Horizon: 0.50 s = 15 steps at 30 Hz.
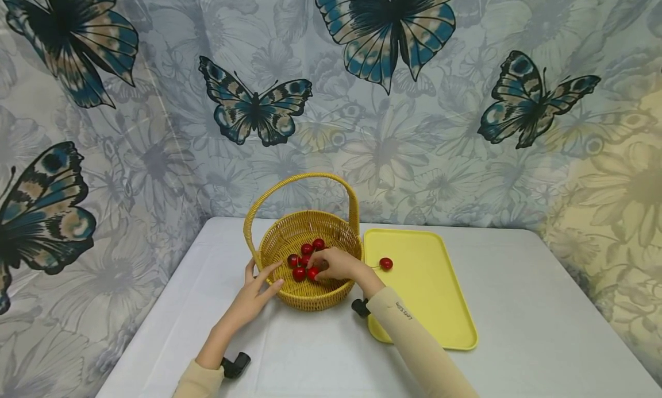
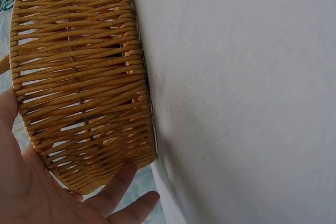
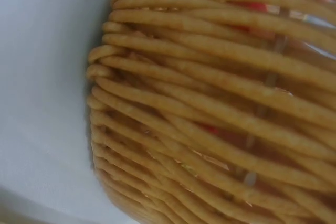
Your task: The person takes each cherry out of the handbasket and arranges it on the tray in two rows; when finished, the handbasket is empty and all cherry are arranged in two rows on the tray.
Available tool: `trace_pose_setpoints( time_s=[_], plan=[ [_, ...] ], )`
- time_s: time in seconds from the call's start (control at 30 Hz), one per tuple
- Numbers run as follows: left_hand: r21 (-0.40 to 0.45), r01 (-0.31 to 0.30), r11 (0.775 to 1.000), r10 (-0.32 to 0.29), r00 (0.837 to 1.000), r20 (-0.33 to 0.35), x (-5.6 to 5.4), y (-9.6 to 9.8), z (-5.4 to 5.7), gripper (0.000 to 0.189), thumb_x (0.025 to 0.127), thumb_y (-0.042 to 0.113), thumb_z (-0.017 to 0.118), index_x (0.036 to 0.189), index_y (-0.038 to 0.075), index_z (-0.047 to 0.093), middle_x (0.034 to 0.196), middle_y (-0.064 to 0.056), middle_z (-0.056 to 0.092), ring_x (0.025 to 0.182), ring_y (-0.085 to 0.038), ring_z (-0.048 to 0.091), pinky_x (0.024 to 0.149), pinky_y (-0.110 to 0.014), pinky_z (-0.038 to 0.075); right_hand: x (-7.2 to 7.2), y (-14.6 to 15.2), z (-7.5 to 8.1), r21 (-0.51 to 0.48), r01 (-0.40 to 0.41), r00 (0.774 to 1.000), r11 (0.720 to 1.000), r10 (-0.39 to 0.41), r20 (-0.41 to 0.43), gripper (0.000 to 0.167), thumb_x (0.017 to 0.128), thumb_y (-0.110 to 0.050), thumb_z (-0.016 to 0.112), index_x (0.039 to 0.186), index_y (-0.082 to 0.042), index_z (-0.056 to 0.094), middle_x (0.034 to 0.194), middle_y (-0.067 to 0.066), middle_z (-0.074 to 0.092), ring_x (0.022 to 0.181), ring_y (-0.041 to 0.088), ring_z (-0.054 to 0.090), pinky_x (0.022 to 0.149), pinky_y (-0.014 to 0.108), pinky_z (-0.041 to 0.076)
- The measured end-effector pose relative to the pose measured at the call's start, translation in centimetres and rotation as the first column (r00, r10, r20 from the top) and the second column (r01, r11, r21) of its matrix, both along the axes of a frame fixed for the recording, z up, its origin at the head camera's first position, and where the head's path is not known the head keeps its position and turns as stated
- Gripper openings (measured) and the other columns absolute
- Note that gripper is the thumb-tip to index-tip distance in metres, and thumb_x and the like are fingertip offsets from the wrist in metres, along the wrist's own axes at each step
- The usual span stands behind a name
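Note:
A wicker basket (image 1: 310, 303) with a tall arched handle stands on the table, several red cherries (image 1: 293, 261) lying inside. My left hand (image 1: 250, 297) holds the basket's near-left side, some digits over the rim and others along the outer wall. In the left wrist view, fingers (image 2: 118, 187) of that hand lie against the woven side. Reaching over the right rim, my right hand (image 1: 336, 265) has its fingertips down among the cherries and pinches one cherry (image 1: 312, 273). The right wrist view has only the basket's weave (image 3: 210, 87), with bits of red showing through; the hand is hidden there.
Right of the basket lies a yellow tray (image 1: 429, 306), its left edge close to the basket. One stemmed cherry (image 1: 385, 264) rests on the tray's upper left. A white cloth (image 1: 517, 306) covers the table, and a butterfly-print curtain (image 1: 414, 157) hangs behind.

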<state>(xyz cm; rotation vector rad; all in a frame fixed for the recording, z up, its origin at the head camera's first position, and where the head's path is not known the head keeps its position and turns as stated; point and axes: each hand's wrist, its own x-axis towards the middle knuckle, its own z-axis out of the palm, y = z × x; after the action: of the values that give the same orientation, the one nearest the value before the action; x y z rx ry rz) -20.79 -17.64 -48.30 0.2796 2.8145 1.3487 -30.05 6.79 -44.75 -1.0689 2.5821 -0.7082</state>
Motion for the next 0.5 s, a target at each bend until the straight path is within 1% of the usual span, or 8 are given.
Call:
trace_pose_setpoints(
  time_s=[0.13, 0.27, 0.43, 0.5],
  plan=[
    [-0.001, -0.001, 1.000, 0.001, 1.000, -0.001, -0.06, 0.00, -0.11, 0.051, 0.092, 0.052, 0.048, 0.139, 0.037, 0.037, 0.152, -0.016, -0.012, 0.123, -0.055, 0.035, 0.088, -0.066, 0.036, 0.10, -0.05, 0.09, -0.048, -0.006, 1.000, 0.999, 0.005, -0.009, 0.022, 0.084, -0.016, 0.069, 0.106, -0.014, 0.065, 0.095, 0.001, 0.064, 0.087, 0.016, 0.057, 0.076, 0.028, 0.047],
    [-0.002, 0.000, 1.000, 0.000, 1.000, -0.001, -0.14, -0.01, -0.27, 0.051, 0.092, 0.053, 0.048, 0.139, 0.038, 0.037, 0.152, -0.016, -0.012, 0.123, -0.054, 0.035, 0.088, -0.066, 0.037, 0.14, -0.02, 0.04, -0.094, 0.001, 0.999, 0.996, -0.004, -0.033, 0.022, 0.085, -0.019, 0.069, 0.106, -0.014, 0.065, 0.096, -0.001, 0.063, 0.087, 0.017, 0.058, 0.076, 0.028, 0.047],
    [0.002, -0.003, 1.000, 0.003, 1.000, 0.000, -0.14, -0.04, -0.21, 0.051, 0.091, 0.053, 0.048, 0.139, 0.038, 0.037, 0.152, -0.015, -0.012, 0.123, -0.054, 0.035, 0.089, -0.066, 0.036, 0.17, 0.00, -0.02, -0.140, 0.023, 0.997, 0.990, -0.033, -0.070, 0.025, 0.086, -0.022, 0.068, 0.110, -0.016, 0.065, 0.103, -0.004, 0.065, 0.092, 0.017, 0.060, 0.079, 0.028, 0.048],
    [0.002, -0.002, 1.000, 0.002, 1.000, -0.001, -0.22, -0.03, -0.21, 0.051, 0.092, 0.053, 0.048, 0.139, 0.038, 0.037, 0.152, -0.015, -0.011, 0.124, -0.054, 0.035, 0.089, -0.066, 0.035, 0.26, 0.05, 0.02, -0.162, 0.035, 0.994, 0.986, -0.051, -0.099, 0.027, 0.086, -0.023, 0.068, 0.112, -0.017, 0.065, 0.107, -0.004, 0.064, 0.093, 0.018, 0.061, 0.080, 0.028, 0.049]
  ],
)
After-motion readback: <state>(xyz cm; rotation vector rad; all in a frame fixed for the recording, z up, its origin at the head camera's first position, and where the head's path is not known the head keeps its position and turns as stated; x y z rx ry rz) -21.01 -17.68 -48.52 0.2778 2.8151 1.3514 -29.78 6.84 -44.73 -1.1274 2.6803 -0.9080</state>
